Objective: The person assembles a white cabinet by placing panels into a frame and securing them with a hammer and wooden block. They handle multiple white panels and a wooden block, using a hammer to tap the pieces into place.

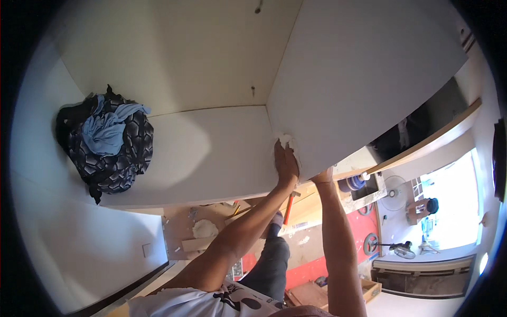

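Observation:
My left hand (287,166) presses a crumpled white wad (285,139), a cloth or tissue, into the corner where the white shelf board (232,153) meets a white upright panel (364,79). Its fingers lie over the wad, which shows past the fingertips. Close by on the right, my right hand (323,176) is at the front edge of the upright panel. That edge hides its fingers, so their grip cannot be made out. On the left part of the shelf sits a black patterned bag (137,158) with a light blue cloth (105,132) on top.
Below the shelf, a red-handled hammer (289,210) lies on a wooden surface. A white fan (395,193) and a black fan (404,250) stand to the right, near a bright window (457,203). A wooden drawer box (309,296) is on the floor.

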A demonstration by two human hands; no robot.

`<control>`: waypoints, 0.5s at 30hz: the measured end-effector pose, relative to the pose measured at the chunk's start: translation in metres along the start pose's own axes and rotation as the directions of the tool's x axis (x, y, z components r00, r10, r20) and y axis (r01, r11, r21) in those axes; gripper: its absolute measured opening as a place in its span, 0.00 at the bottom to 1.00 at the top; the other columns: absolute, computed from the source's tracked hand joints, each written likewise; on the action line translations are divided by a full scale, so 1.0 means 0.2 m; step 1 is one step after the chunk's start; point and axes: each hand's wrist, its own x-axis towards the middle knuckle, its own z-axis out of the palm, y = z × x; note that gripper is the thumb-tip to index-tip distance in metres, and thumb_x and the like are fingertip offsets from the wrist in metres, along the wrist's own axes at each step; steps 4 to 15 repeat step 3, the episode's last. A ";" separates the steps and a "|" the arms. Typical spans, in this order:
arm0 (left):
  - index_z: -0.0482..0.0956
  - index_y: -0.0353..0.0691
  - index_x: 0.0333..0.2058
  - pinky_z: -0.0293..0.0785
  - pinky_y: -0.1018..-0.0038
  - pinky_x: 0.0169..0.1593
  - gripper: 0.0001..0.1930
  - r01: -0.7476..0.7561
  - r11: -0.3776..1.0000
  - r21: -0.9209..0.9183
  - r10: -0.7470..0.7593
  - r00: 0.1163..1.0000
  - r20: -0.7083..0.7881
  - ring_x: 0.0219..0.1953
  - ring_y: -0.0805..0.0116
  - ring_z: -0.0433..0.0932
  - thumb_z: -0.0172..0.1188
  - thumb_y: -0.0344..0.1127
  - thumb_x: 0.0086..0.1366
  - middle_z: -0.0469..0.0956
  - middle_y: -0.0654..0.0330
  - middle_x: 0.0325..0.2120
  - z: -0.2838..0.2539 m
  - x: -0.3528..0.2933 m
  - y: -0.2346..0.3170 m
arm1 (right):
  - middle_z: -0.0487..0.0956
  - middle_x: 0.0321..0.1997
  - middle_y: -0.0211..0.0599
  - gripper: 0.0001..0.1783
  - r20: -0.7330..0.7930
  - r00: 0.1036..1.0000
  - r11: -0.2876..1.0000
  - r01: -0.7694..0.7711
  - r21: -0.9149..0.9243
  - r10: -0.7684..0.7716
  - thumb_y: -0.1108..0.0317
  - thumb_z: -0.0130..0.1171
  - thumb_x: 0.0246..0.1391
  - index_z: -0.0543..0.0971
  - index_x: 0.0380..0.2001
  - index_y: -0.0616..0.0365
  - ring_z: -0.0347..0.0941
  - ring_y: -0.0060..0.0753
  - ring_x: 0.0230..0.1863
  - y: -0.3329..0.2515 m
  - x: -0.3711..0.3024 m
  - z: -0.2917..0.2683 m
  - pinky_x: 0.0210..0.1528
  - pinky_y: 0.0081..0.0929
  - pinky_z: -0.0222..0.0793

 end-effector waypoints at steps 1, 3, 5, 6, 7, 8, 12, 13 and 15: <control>0.51 0.27 0.60 0.51 0.64 0.63 0.29 0.057 0.996 -0.067 -0.057 0.998 -0.004 0.62 0.48 0.54 0.41 0.40 0.64 0.55 0.43 0.59 0.04 -0.01 0.05 | 0.75 0.46 0.47 0.25 0.012 0.999 0.999 -0.043 -0.001 0.043 0.62 0.63 0.40 0.75 0.44 0.57 0.69 0.52 0.49 0.00 0.00 0.00 0.50 0.43 0.64; 0.50 0.28 0.60 0.52 0.66 0.63 0.30 0.122 0.983 -0.137 -0.122 0.992 0.008 0.62 0.49 0.55 0.42 0.40 0.64 0.55 0.44 0.59 0.07 -0.05 0.16 | 0.75 0.47 0.46 0.27 0.015 0.996 0.994 -0.087 0.064 0.086 0.60 0.65 0.39 0.74 0.46 0.56 0.69 0.51 0.50 0.03 0.00 -0.02 0.51 0.43 0.64; 0.50 0.28 0.60 0.52 0.66 0.63 0.30 0.122 0.983 -0.137 -0.122 0.992 0.008 0.62 0.49 0.55 0.42 0.40 0.64 0.55 0.44 0.59 0.07 -0.05 0.16 | 0.75 0.47 0.46 0.27 0.015 0.996 0.994 -0.087 0.064 0.086 0.60 0.65 0.39 0.74 0.46 0.56 0.69 0.51 0.50 0.03 0.00 -0.02 0.51 0.43 0.64; 0.50 0.28 0.60 0.52 0.66 0.63 0.30 0.122 0.983 -0.137 -0.122 0.992 0.008 0.62 0.49 0.55 0.42 0.40 0.64 0.55 0.44 0.59 0.07 -0.05 0.16 | 0.75 0.47 0.46 0.27 0.015 0.996 0.994 -0.087 0.064 0.086 0.60 0.65 0.39 0.74 0.46 0.56 0.69 0.51 0.50 0.03 0.00 -0.02 0.51 0.43 0.64; 0.50 0.28 0.60 0.52 0.66 0.63 0.30 0.122 0.983 -0.137 -0.122 0.992 0.008 0.62 0.49 0.55 0.42 0.40 0.64 0.55 0.44 0.59 0.07 -0.05 0.16 | 0.75 0.47 0.46 0.27 0.015 0.996 0.994 -0.087 0.064 0.086 0.60 0.65 0.39 0.74 0.46 0.56 0.69 0.51 0.50 0.03 0.00 -0.02 0.51 0.43 0.64; 0.50 0.28 0.60 0.52 0.66 0.63 0.30 0.122 0.983 -0.137 -0.122 0.992 0.008 0.62 0.49 0.55 0.42 0.40 0.64 0.55 0.44 0.59 0.07 -0.05 0.16 | 0.75 0.47 0.46 0.27 0.015 0.996 0.994 -0.087 0.064 0.086 0.60 0.65 0.39 0.74 0.46 0.56 0.69 0.51 0.50 0.03 0.00 -0.02 0.51 0.43 0.64; 0.50 0.28 0.60 0.52 0.66 0.63 0.30 0.122 0.983 -0.137 -0.122 0.992 0.008 0.62 0.49 0.55 0.42 0.40 0.64 0.55 0.44 0.59 0.07 -0.05 0.16 | 0.75 0.47 0.46 0.27 0.015 0.996 0.994 -0.087 0.064 0.086 0.60 0.65 0.39 0.74 0.46 0.56 0.69 0.51 0.50 0.03 0.00 -0.02 0.51 0.43 0.64; 0.50 0.28 0.60 0.52 0.66 0.63 0.30 0.122 0.983 -0.137 -0.122 0.992 0.008 0.62 0.49 0.55 0.42 0.40 0.64 0.55 0.44 0.59 0.07 -0.05 0.16 | 0.75 0.47 0.46 0.27 0.015 0.996 0.994 -0.087 0.064 0.086 0.60 0.65 0.39 0.74 0.46 0.56 0.69 0.51 0.50 0.03 0.00 -0.02 0.51 0.43 0.64; 0.50 0.28 0.60 0.52 0.66 0.63 0.30 0.122 0.983 -0.137 -0.122 0.992 0.008 0.62 0.49 0.55 0.42 0.40 0.64 0.55 0.44 0.59 0.07 -0.05 0.16 | 0.75 0.47 0.46 0.27 0.015 0.996 0.994 -0.087 0.064 0.086 0.60 0.65 0.39 0.74 0.46 0.56 0.69 0.51 0.50 0.03 0.00 -0.02 0.51 0.43 0.64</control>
